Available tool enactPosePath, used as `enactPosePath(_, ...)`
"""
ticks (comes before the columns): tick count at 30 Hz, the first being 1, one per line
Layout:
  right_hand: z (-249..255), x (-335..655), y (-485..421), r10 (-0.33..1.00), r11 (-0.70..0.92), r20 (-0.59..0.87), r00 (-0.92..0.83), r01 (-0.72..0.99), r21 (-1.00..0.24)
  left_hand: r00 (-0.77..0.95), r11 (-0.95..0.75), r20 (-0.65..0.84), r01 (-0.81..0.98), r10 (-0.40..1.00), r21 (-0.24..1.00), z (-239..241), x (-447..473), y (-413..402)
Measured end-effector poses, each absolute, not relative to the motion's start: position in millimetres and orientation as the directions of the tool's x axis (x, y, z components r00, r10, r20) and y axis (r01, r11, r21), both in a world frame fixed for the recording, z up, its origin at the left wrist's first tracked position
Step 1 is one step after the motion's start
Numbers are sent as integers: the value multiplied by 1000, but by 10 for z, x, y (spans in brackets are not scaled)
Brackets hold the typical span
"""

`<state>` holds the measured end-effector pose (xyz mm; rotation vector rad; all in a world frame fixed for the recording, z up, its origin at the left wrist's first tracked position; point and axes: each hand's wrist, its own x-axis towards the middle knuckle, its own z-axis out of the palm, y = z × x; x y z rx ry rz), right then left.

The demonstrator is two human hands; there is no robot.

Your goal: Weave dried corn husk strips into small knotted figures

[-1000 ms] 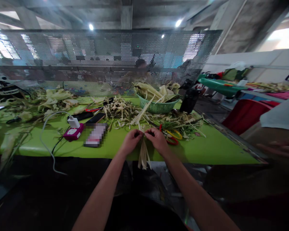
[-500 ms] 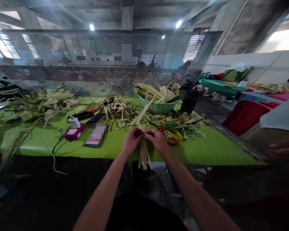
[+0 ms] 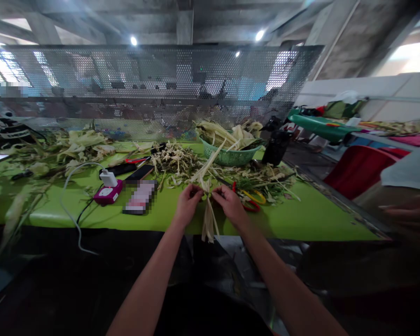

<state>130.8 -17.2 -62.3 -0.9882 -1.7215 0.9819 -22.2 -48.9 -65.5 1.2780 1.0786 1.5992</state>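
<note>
A bundle of pale dried corn husk strips [image 3: 208, 219] lies at the front edge of the green table, its lower ends hanging over. At its narrow waist there is a small dark band. My left hand [image 3: 190, 200] is just left of that waist, thumb and fingers pinched together. To the right of it my right hand [image 3: 227, 200] makes a similar pinch. Whatever the fingertips hold is too thin to make out. Longer husk strips [image 3: 210, 163] run from the bundle up toward the basket. Scissors with red and yellow handles [image 3: 254, 198] lie beyond my right hand.
A green basket [image 3: 227, 157] holds husks; a heap of knotted husk pieces [image 3: 175, 161] lies beside it. Two phones, one being a pixelated phone [image 3: 140, 198], and a purple power socket [image 3: 108, 191] sit left. A perforated metal screen [image 3: 143, 93] stands behind. Another person's hand [image 3: 411, 207] is at right.
My hands have drawn slightly apart from the bundle's waist, the left to the left and the right to the right. The waist with its dark band now shows between them.
</note>
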Motion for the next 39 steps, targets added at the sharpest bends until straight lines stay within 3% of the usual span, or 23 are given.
enactPosePath(12,-521,1296,-212,894,423,363,-263,225,-878,-193,-272,233,-210,953,939,-648,-269,-524)
enactPosePath(20,-571,1291,-168,894,406,344,-287,195,-893,-86,-245,231,-436,969,866,-609,-236,-539)
enactPosePath(27,-557,1306,-174,912,328,267,-310,165,-930,-149,-289,249,-406,957,867,-636,-256,-517)
enactPosePath(33,-505,1265,-197,895,247,202,-397,64,-967,7,-271,295,-372,956,888,-631,-266,-548)
enactPosePath(39,-535,1297,-195,921,176,181,-344,-46,-983,105,-243,293,-338,950,909,-596,-241,-602)
